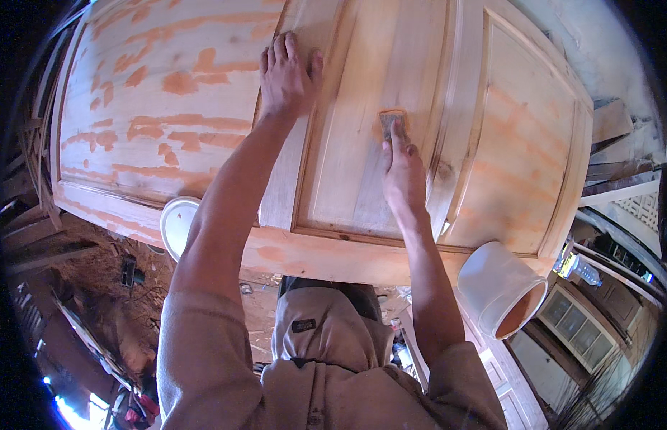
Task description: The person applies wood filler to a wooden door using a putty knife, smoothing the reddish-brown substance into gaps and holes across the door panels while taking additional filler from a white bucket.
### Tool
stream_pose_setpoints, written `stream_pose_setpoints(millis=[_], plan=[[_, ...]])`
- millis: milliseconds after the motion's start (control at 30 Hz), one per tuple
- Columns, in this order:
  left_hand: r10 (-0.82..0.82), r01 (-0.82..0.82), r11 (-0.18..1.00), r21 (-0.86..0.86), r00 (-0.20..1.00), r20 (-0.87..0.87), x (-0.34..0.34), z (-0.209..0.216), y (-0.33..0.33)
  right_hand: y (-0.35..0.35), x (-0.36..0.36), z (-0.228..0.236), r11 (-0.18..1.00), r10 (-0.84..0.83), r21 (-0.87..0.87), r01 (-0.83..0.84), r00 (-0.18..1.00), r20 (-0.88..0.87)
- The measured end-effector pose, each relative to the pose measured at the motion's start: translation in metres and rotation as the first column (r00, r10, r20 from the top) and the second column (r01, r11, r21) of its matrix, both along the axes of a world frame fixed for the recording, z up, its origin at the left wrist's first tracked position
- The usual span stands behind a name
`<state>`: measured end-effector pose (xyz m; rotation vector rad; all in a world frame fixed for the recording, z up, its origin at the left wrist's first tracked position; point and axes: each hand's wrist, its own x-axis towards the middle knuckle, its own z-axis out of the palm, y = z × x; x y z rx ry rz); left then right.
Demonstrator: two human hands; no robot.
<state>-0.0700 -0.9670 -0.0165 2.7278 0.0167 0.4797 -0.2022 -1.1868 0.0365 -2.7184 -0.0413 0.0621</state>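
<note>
My right hand [404,172] grips a putty knife [388,118], its index finger stretched along the blade. Orange filler edges the broad blade, which rests on the recessed panel of a wooden door [369,179]. The knife's handle is hidden in my palm. My left hand [287,75] lies on the door's left-hand frame piece, fingers extended, holding nothing. Under and beside this door is a larger panelled wooden piece [197,143], with orange filler streaks on its left part and fainter ones on its right.
A white bucket [484,276] with orange filler inside stands at the near right edge. A round white lid [178,222] sits by my left forearm. Beyond the right edge are a plastic bottle [584,271] and a glazed wooden frame [574,322]. Scrap wood [32,222] is piled at far left.
</note>
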Motion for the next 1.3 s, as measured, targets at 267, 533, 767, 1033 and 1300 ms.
stream_pose_setpoints(millis=[267,533,767,1033,1300], plan=[[0.034,-0.034,0.999,-0.019,0.999,-0.033,-0.003,-0.002,0.006,-0.004,-0.064,0.046,0.998,-0.033,-0.07,-0.002,0.871,-0.49],[0.009,-0.011,0.999,-0.051,0.999,-0.051,0.0,0.005,-0.002,-0.011,0.061,0.074,1.0,-0.01,-0.02,0.003,0.934,-0.356],[0.02,-0.025,0.997,-0.069,0.997,-0.073,-0.004,0.006,-0.001,-0.008,0.003,0.06,0.981,-0.15,-0.182,0.059,0.829,-0.539],[0.016,-0.019,0.999,-0.048,0.999,-0.052,-0.004,0.008,0.003,-0.001,0.049,0.108,0.998,0.049,-0.016,-0.067,0.856,-0.515],[-0.01,0.01,0.999,-0.037,1.0,-0.003,-0.002,0.01,-0.001,-0.002,0.065,0.05,0.97,0.184,-0.018,-0.243,0.778,-0.601]])
